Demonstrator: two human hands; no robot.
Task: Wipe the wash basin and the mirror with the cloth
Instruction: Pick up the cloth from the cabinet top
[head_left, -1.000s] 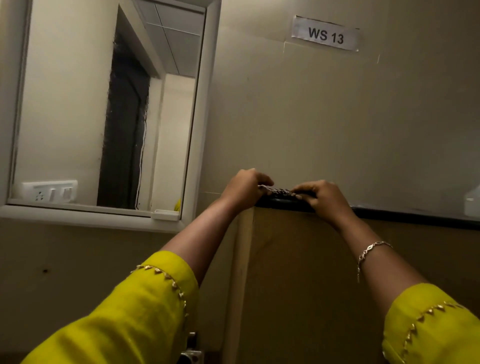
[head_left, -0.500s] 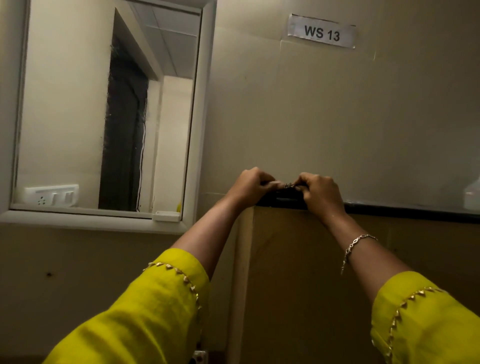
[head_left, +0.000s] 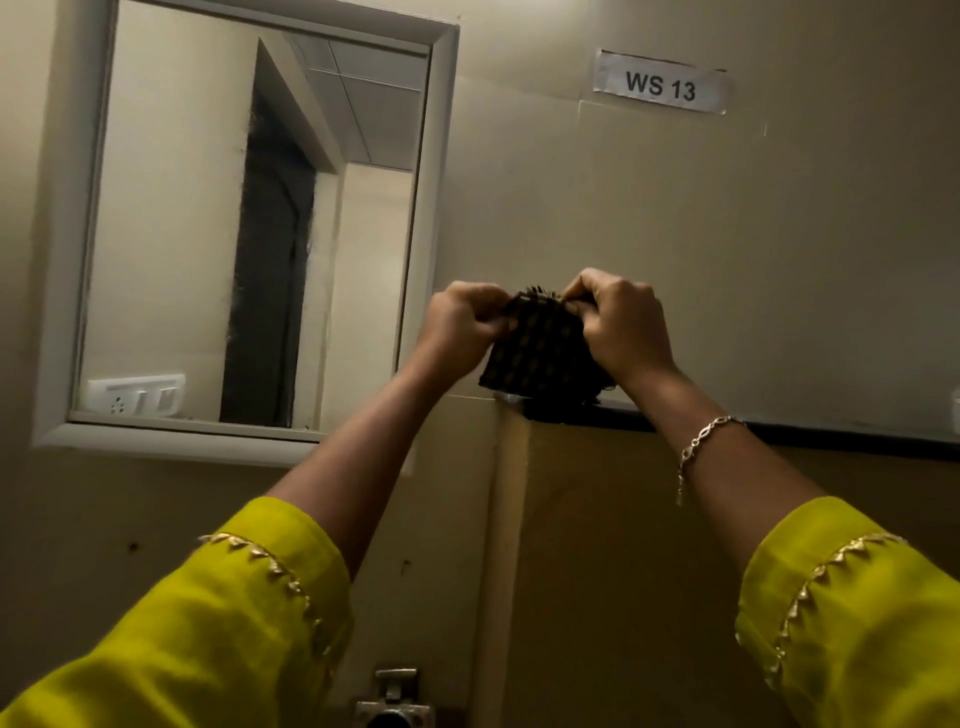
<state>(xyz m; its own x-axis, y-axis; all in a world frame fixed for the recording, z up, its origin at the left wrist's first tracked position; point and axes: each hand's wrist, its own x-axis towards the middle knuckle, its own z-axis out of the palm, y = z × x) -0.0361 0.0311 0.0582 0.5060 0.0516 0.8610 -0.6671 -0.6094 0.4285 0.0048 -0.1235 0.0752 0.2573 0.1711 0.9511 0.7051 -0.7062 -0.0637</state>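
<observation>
A dark checked cloth (head_left: 535, 345) hangs between both hands, just above the black-topped ledge (head_left: 831, 434). My left hand (head_left: 465, 325) pinches its upper left corner and my right hand (head_left: 621, 317) grips its upper right edge. The white-framed mirror (head_left: 249, 228) is on the wall to the left and reflects a dark doorway and a switch plate. The wash basin itself is out of view; only a metal tap top (head_left: 396, 699) shows at the bottom edge.
A brown boxed-in partition (head_left: 623, 571) stands under the ledge, right of the mirror. A paper label reading WS 13 (head_left: 660, 83) is stuck high on the wall. Both yellow sleeves fill the lower corners.
The hands have lifted the cloth off the ledge, and it now hangs unfolded between them. The view has tilted, showing more of the mirror's top.
</observation>
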